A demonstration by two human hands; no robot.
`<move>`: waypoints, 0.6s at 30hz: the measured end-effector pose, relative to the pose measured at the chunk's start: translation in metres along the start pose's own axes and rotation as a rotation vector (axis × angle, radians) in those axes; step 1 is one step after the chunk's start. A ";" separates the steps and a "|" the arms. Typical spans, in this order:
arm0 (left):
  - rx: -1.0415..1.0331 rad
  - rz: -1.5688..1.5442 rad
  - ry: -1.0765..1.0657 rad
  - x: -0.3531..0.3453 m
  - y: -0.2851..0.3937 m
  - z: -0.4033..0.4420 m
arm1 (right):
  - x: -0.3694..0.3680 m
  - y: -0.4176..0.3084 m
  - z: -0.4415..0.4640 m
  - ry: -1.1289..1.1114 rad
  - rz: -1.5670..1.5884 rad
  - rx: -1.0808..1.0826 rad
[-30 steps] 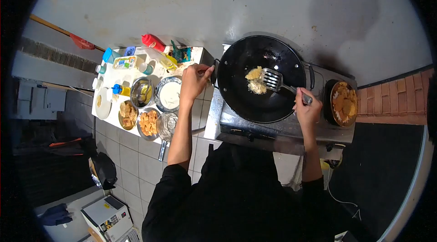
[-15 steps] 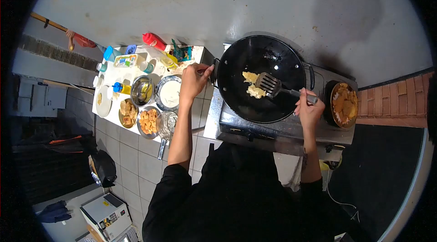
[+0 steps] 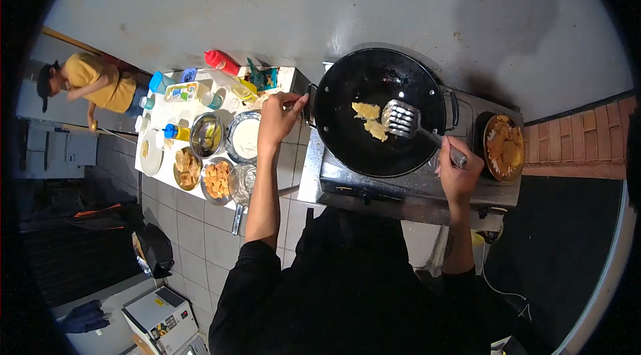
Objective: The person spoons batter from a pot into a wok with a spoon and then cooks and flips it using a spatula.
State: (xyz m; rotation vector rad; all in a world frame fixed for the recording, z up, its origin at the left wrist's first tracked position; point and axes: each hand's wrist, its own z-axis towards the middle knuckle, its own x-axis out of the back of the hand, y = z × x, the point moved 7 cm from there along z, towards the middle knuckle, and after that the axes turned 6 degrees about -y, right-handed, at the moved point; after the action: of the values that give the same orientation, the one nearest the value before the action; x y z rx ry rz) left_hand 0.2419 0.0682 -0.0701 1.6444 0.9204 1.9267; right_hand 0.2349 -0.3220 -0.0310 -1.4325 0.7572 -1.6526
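Observation:
A black wok [image 3: 374,155] stands on the steel stove. My left hand [image 3: 280,117] pinches the wok's left loop handle. In my right hand [image 3: 459,171] is a slotted spatula [image 3: 402,119], its handle wrapped by my fingers. The spatula's blade is down inside the wok, at the right edge of some pale yellow pieces of food [image 3: 366,111]. Those pieces lie near the middle of the wok; whether the blade touches them I cannot tell. To the right of the wok sits a round dish of browned food [image 3: 505,147].
The white table [image 3: 224,103] at left bears a bowl of white batter [image 3: 246,138], a bowl of orange cubes [image 3: 218,179], a glass jug [image 3: 242,185], a red squeeze bottle [image 3: 221,61] and other containers. A person in a yellow shirt [image 3: 93,75] stands beyond it. A grey wall borders the stove.
The spatula blade has shifted slightly right, away from the food, and turned. My right hand moved slightly right and down. The person at far left has come further into view.

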 end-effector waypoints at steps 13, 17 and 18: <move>0.013 0.007 -0.018 -0.002 -0.003 0.000 | -0.005 -0.009 0.005 0.067 -0.089 0.207; -0.015 -0.002 -0.014 -0.002 -0.001 0.001 | -0.007 0.012 0.013 0.181 0.038 -0.017; 0.006 -0.011 -0.035 -0.002 -0.002 0.001 | -0.013 0.009 0.015 0.186 0.037 -0.021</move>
State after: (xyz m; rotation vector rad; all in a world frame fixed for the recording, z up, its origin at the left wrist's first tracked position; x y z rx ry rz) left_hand 0.2434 0.0683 -0.0731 1.6679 0.9208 1.8834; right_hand 0.2520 -0.3145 -0.0425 -1.2831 0.9025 -1.7706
